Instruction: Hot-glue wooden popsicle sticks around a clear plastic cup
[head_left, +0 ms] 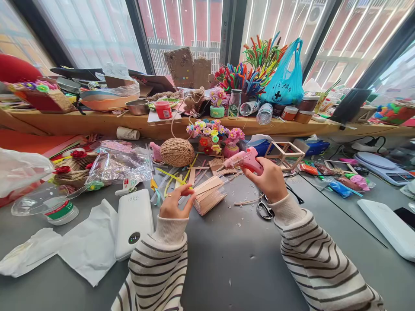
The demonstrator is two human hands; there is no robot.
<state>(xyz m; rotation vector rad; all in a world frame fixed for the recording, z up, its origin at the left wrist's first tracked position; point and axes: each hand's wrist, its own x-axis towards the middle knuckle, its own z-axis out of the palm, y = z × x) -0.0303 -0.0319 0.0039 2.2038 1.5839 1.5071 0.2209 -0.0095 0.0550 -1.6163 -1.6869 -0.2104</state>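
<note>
My right hand [267,177] is wrapped round a pink hot glue gun [248,160], its nozzle pointing left above the table. Lower and to the left, my left hand [175,202] has thumb and forefinger closed at the near left end of a bundle of flat wooden craft sticks [209,190], partly in clear plastic. Whether the fingers grip one stick or several is not clear. Under the glue gun's nozzle lies a small piece of corrugated cardboard [218,165]. Scissors [265,209] rest beneath my right wrist, near a thin twig [248,201].
A ball of twine [177,152] and pipe-cleaner flowers [210,134] stand behind the hands. A white power bank [134,224] and crumpled tissue [90,242] lie left. A wooden stick frame [287,154], a kitchen scale [384,166] and a black cable [343,209] are right.
</note>
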